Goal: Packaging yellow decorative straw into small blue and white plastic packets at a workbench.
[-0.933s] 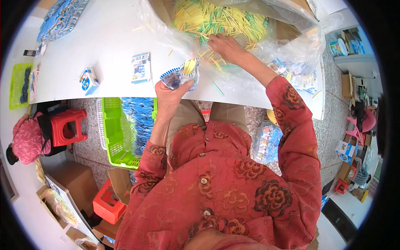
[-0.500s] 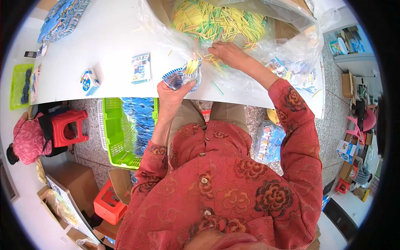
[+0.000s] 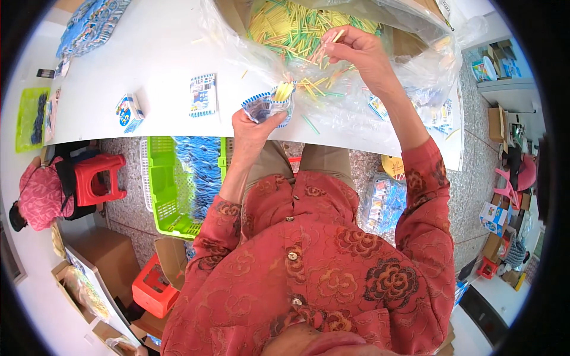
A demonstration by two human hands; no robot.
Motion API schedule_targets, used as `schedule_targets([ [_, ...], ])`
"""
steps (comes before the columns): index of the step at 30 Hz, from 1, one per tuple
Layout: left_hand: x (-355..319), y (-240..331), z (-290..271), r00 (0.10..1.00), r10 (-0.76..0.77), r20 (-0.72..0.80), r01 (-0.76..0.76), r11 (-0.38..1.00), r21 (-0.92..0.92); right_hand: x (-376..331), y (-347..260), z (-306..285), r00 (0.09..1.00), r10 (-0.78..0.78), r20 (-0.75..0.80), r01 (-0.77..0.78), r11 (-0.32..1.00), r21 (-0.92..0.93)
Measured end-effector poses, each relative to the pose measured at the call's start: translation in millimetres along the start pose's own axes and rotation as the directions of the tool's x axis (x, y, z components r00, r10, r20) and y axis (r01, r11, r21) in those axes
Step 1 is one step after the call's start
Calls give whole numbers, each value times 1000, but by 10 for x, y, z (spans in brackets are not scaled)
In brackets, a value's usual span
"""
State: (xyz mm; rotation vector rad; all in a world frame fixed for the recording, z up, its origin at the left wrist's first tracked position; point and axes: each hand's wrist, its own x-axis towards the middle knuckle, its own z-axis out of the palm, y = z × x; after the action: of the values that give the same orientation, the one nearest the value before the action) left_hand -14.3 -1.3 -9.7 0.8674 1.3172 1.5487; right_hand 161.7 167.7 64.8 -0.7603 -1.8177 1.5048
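At the far left, a green tray [image 3: 32, 115] sat on the edge of the white table [image 3: 154, 53]. Below it, on the floor, a red stool [image 3: 98, 178] stood next to a pink bag [image 3: 41, 196]. A small blue and white box [image 3: 129, 113] lay on the table, and a flat blue and white packet [image 3: 203, 95] lay a bit to its right. A heap of more blue packets [image 3: 92, 24] was at the top left corner of the table. Under the table stood a green basket [image 3: 163, 190] with many blue packets inside.

Next came the left hand [image 3: 252, 127]. It was closed around a little blue and white box [image 3: 267, 107]. The box was open at the top, and a bunch of yellow sticks [image 3: 284, 91] poked out of it. The box was held just above the near edge of the table.

To the right, the right hand [image 3: 356, 50] was up over a big clear plastic bag [image 3: 415, 65]. Its fingers were pinched shut on a few thin sticks [image 3: 329, 44]. The bag was full of a big pile of yellow and green sticks [image 3: 297, 26]. Some loose sticks [image 3: 314, 89] lay on the plastic between the two hands.

The person wore a red shirt [image 3: 320, 267] with flowers on it. Under the table by the right arm lay a clear bag of small packets [image 3: 383, 204]. Far to the right, small boxes [image 3: 493, 216] sat on the floor.
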Motion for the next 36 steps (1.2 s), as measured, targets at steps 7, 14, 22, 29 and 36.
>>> schedule_targets([
  [7,18,5,81,999,-34,23,35,999,-7,-223,-278,354,987,-28,157,-2,982,188],
  [14,-22,25,75,1000,-3,26,3,1000,7,-302,-256,547,981,-94,170,111,989,-93],
  [22,-54,61,49,999,-12,50,13,1000,-24,-354,-365,575,951,-254,175,298,902,-313],
  [29,-57,96,33,998,14,58,-8,994,-113,-423,-44,511,992,-126,31,124,991,41],
  [36,-84,132,54,993,-31,115,38,998,-59,-556,124,539,995,-45,93,39,997,71],
])
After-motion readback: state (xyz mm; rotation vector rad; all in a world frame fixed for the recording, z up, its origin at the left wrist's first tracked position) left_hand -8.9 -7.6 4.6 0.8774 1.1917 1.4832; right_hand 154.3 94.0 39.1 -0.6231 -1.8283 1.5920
